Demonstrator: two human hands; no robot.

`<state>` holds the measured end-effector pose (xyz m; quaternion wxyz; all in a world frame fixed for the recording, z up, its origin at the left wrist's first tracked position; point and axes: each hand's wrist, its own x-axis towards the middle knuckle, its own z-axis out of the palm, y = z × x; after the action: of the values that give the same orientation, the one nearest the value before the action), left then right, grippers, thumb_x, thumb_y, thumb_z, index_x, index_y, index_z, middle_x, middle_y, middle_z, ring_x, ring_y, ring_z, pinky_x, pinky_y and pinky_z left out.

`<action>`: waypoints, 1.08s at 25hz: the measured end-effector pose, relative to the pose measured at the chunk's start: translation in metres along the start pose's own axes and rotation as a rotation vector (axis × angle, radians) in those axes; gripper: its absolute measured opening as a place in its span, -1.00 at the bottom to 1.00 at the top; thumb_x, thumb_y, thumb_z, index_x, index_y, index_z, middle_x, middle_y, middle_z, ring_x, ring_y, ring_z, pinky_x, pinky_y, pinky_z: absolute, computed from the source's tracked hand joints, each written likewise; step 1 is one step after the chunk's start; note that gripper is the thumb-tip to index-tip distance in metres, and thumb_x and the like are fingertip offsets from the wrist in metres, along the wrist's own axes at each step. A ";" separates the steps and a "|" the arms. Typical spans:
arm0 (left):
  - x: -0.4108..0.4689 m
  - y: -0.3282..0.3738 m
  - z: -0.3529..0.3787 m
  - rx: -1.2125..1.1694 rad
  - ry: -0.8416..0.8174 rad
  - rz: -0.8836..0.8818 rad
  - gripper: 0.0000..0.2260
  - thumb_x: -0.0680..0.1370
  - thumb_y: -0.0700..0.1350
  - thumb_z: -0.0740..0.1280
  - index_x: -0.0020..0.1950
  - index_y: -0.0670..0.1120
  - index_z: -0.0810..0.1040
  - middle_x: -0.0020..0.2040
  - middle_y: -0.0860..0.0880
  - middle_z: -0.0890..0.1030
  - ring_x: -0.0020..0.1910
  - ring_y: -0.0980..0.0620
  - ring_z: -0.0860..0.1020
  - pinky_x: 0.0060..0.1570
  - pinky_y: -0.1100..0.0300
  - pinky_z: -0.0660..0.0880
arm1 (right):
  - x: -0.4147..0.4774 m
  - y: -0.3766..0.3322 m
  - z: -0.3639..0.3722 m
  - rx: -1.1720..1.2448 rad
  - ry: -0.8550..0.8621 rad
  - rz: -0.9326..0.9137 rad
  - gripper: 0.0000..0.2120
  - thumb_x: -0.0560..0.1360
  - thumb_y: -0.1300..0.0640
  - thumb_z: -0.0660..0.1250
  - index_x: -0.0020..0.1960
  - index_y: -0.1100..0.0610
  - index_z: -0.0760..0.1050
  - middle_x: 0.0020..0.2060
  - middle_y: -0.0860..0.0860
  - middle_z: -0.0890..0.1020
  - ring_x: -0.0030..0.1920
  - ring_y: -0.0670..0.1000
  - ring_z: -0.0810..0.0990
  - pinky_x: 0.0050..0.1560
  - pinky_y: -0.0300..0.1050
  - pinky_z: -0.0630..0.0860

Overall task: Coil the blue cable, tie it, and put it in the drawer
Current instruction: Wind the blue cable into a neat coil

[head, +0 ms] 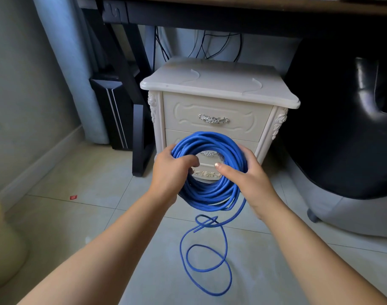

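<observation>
Before one cabinet (219, 84), two hands (172, 170) (252, 179) grip one blue cable (210, 192).

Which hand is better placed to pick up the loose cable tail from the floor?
Probably the right hand: the loose tail leaves the blue cable coil at its lower right, just under that wrist, while the left hand grips the coil's left side.

Both hands, left hand (174, 170) and right hand (249, 175), grip the coiled blue cable (210, 194) before the closed drawer (216, 116); its loose tail loops on the floor (100, 172).
</observation>
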<state>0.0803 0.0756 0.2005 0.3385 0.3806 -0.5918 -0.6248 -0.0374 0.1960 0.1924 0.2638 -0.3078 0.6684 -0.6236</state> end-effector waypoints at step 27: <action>-0.006 -0.004 -0.001 0.537 -0.275 0.300 -0.70 0.38 -0.18 0.51 0.06 0.01 0.56 -0.20 0.08 0.65 -0.29 0.19 0.58 -0.27 0.34 0.47 | -0.001 -0.017 -0.006 -0.396 -0.149 -0.144 -0.43 0.28 0.36 0.44 0.15 -0.14 0.52 -0.06 -0.13 0.64 -0.13 -0.09 0.62 -0.12 -0.24 0.55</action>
<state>0.0842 0.0809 0.1970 0.2314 0.2770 -0.8247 -0.4354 -0.0393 0.2004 0.2096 0.2016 -0.4457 0.7327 -0.4731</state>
